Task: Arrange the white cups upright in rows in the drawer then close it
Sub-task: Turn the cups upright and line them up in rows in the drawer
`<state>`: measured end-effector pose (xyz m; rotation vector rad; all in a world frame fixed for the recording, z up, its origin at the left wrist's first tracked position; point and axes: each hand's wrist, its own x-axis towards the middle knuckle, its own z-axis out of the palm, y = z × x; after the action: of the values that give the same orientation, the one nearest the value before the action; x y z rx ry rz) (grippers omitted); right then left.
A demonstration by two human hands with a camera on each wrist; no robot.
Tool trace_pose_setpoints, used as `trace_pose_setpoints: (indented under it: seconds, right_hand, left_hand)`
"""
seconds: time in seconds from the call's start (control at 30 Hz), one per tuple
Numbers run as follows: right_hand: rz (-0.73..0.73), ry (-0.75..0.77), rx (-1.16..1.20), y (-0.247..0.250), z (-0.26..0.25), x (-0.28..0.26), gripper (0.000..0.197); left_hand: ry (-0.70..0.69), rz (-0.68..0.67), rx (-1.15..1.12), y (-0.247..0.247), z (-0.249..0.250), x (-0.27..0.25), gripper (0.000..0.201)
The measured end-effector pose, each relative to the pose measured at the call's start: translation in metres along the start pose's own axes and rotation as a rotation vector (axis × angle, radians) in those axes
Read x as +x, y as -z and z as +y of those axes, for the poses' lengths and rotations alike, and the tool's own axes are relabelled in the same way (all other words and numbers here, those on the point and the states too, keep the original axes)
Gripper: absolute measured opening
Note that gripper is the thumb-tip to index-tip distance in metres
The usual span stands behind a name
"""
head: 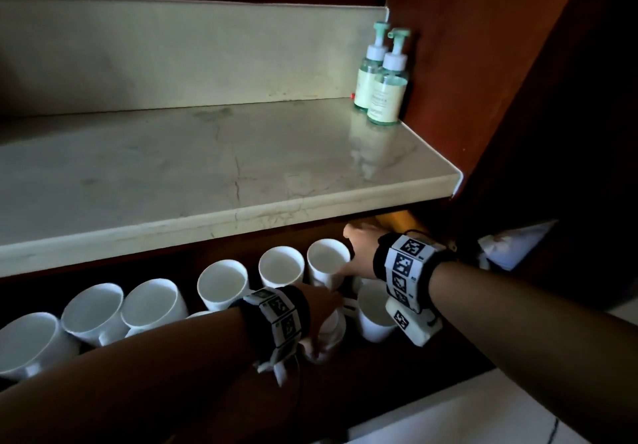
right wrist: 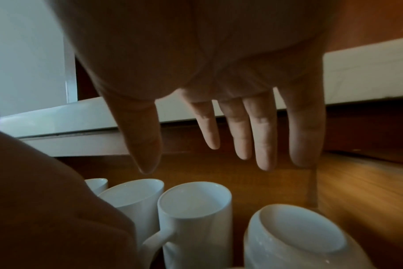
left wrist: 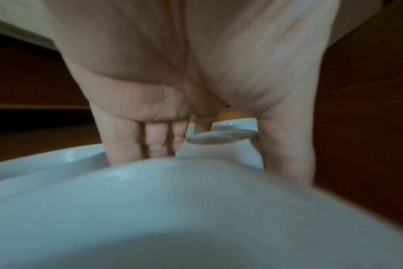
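Observation:
Several white cups stand in a row in the open wooden drawer (right wrist: 347,191), among them one (head: 222,281), one (head: 281,266) and the rightmost (head: 328,260). My left hand (head: 322,319) reaches down in front of that row and grips a white cup (head: 331,331). In the left wrist view its fingers (left wrist: 127,145) and thumb straddle that cup's body (left wrist: 196,209), the handle (left wrist: 219,143) between them. My right hand (head: 352,250) hovers with spread fingers beside the rightmost cup, under the counter. Its fingers (right wrist: 265,145) hold nothing. Another cup (right wrist: 299,236) seems to sit bottom up.
The marble counter's front edge (head: 207,222) overhangs the back of the drawer, just above the right hand. Two pump bottles (head: 379,77) stand at the counter's far right corner. A dark wooden wall (head: 483,98) closes the right side. More cups (head: 93,309) fill the drawer's left.

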<state>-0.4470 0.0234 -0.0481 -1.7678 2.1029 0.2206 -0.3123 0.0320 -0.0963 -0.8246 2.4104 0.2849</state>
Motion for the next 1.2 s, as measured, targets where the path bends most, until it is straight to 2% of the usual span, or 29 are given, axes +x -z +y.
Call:
trace_pose_setpoints:
  seconds: [0.1, 0.13, 0.23, 0.33, 0.57, 0.73, 0.8, 0.9, 1.0, 1.1, 1.2]
  right_hand:
    - [0.011, -0.008, 0.008, -0.002, 0.006, -0.012, 0.079]
    - [0.011, -0.013, 0.018, -0.004, 0.008, -0.015, 0.077]
    - [0.018, -0.019, 0.05, -0.009, 0.009, -0.023, 0.074]
    - [0.033, -0.011, 0.055, -0.011, 0.005, -0.029, 0.07]
    - [0.096, 0.008, 0.093, -0.009, 0.008, -0.033, 0.057]
    - [0.16, 0.022, 0.166, -0.013, 0.016, -0.023, 0.043]
    - [0.09, -0.03, 0.415, -0.012, 0.018, -0.019, 0.048]
    - [-0.279, -0.162, 1.061, -0.003, 0.013, -0.022, 0.073]
    - [-0.566, -0.062, 1.409, 0.005, 0.01, -0.027, 0.087]
    - [-0.591, 0.015, 1.53, 0.011, 0.004, -0.029, 0.071]
    - [-0.463, 0.077, 1.481, 0.012, -0.001, -0.029, 0.058]
  left_hand:
    - [-0.009, 0.023, 0.018, -0.004, 0.003, 0.007, 0.07]
    - [0.001, 0.047, -0.001, -0.005, 0.004, 0.007, 0.07]
    - [0.009, 0.08, -0.022, -0.01, 0.003, 0.005, 0.093]
    - [0.002, 0.15, 0.009, -0.016, 0.002, 0.005, 0.105]
    - [-0.001, 0.26, -0.031, -0.011, -0.006, -0.01, 0.109]
    - [-0.001, 0.419, -0.076, 0.011, -0.016, -0.047, 0.089]
    - [0.015, 0.531, -0.098, 0.02, -0.021, -0.065, 0.087]
    - [0.025, 0.696, -0.243, 0.031, -0.029, -0.085, 0.085]
    - [0.03, 0.86, -0.486, 0.031, -0.028, -0.092, 0.08]
    - [0.019, 0.973, -0.602, 0.024, -0.028, -0.085, 0.084]
    - [-0.015, 0.922, -0.61, 0.019, -0.035, -0.077, 0.087]
